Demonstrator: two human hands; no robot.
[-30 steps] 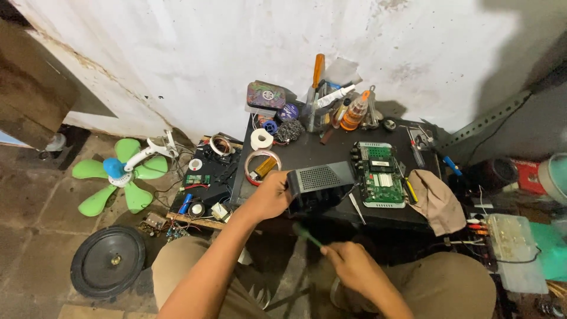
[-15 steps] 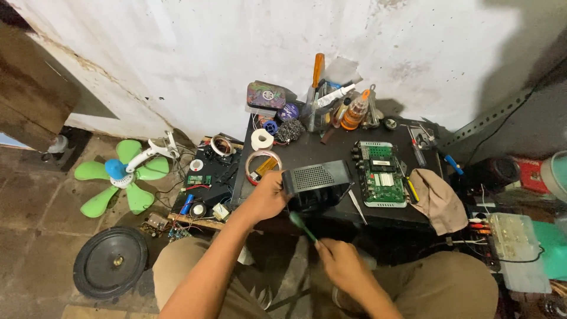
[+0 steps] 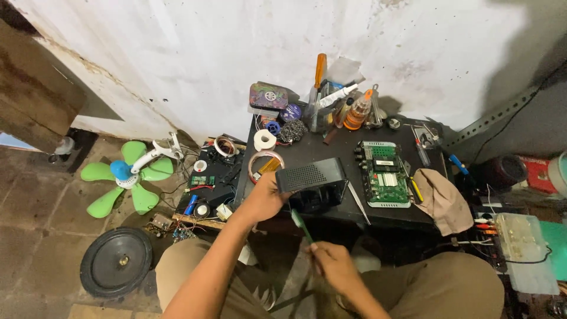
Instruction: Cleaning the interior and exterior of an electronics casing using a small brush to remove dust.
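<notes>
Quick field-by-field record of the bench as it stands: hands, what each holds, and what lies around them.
left hand: left hand grips the left end of the black vented housing, tilted up at the table's front edge
right hand: right hand holds a green brush, its tip pointing toward the housing's open underside
table: small black table
beside housing: green circuit board to its right, tan cloth further right
floor left: green fan blade, black round speaker
</notes>
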